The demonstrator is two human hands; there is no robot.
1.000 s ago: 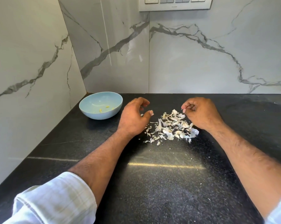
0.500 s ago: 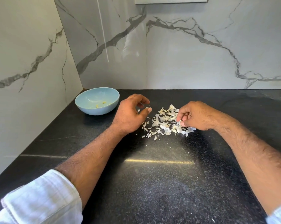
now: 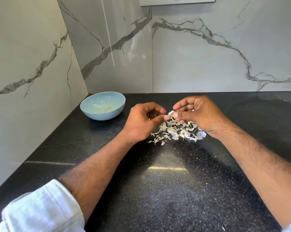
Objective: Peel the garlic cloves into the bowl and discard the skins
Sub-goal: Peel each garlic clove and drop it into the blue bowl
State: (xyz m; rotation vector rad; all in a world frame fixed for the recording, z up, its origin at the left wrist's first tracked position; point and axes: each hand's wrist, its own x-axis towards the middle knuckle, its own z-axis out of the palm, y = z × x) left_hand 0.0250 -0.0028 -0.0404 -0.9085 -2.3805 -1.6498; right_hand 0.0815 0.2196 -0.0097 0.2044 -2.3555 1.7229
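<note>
No readable text. Right hand had lifted off the skins — now pinched a garlic clove above them; left hand curled, thumb touching it. Bowl far left.

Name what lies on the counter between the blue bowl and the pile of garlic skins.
Bare black counter; nothing rests between the blue bowl and the garlic skins, though the left hand hovers there, seen from the head view.

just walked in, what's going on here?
A person is peeling garlic at a black counter. The right hand pinches a small white garlic piece above the pile of skins; the left hand is curled right beside it. The blue bowl to the left holds a few peeled bits.
</note>
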